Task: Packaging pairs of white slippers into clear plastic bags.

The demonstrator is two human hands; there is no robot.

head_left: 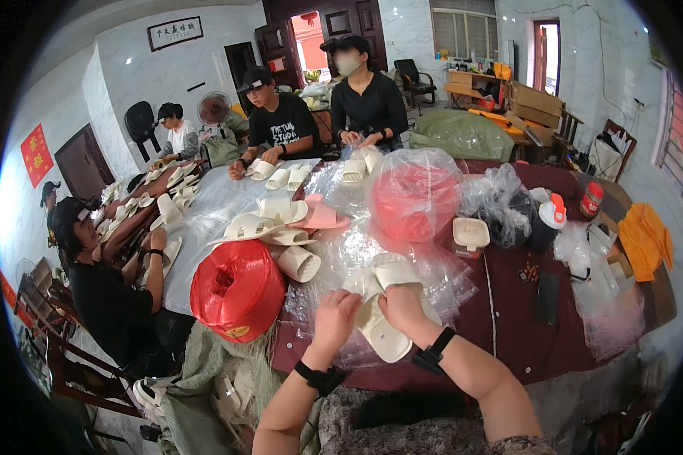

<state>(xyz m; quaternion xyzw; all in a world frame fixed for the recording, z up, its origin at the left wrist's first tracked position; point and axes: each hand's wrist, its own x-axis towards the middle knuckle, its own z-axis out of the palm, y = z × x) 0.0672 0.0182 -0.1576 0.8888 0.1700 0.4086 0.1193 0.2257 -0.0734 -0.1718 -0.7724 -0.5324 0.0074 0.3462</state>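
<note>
Nearest, a pair of cream slippers (383, 318) is gripped by the left hand (336, 315) and the right hand (402, 303), both closed on it above clear plastic bags (341, 258). A red twine spool (237, 288) is seen left on the surface (524, 318); farther off, a red-filled bag (413, 193) is piled.

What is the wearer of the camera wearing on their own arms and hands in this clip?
Both forearms are bare, with no sleeves in view, and both hands are ungloved. The left hand has a black strap with a small black block around the wrist. The right hand has a matching black strap and block on its wrist. No rings or other markings can be made out.
</note>
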